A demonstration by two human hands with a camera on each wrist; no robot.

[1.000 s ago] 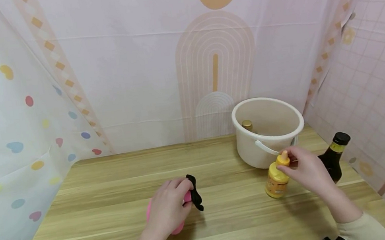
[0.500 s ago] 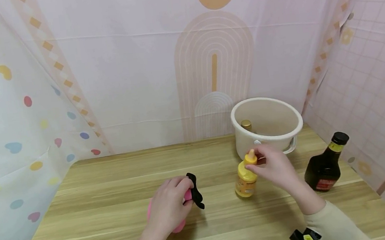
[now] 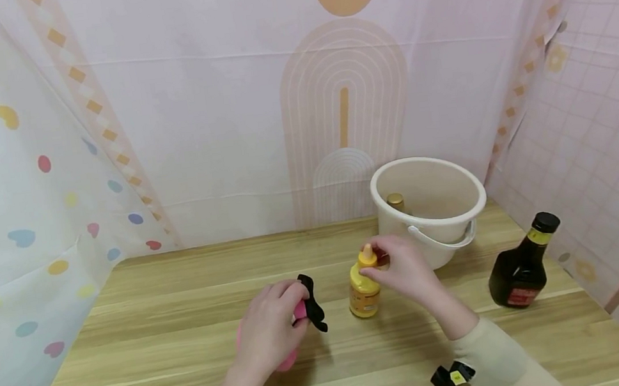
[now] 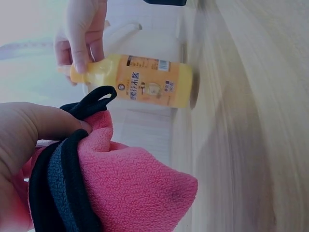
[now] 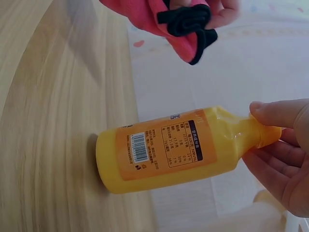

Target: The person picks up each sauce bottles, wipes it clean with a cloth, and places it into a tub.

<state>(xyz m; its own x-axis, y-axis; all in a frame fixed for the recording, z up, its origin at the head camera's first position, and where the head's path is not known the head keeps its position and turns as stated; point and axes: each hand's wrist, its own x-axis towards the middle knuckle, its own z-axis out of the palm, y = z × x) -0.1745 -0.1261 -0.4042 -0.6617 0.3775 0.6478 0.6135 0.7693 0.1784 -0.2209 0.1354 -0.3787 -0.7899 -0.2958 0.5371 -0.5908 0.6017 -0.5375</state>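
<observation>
Yellow bottle [image 3: 363, 289] near upright, base at or just above table [image 3: 171, 293], right of cloth [image 4: 135, 181]. Orange label [image 5: 166, 147] bears barcode, nutrition table, legible "NRV%". Right hand [image 3: 402, 268] pinches yellow cap [image 5: 267, 135]; left hand [image 3: 270, 323] grips cloth. Dark bottle [image 3: 519, 273]: red label [image 3: 522, 296] unreadable.

The pink cloth [image 4: 137, 181] looks matt and rough-piled, the yellow bottle [image 5: 166, 154] smooth, slightly glossy plastic, the bucket [image 3: 439, 257] smooth plastic, the dark bottle [image 3: 518, 273] glossy, the tabletop [image 3: 172, 300] smooth, grained wood, and the backdrop [image 3: 209, 134] creased fabric.
</observation>
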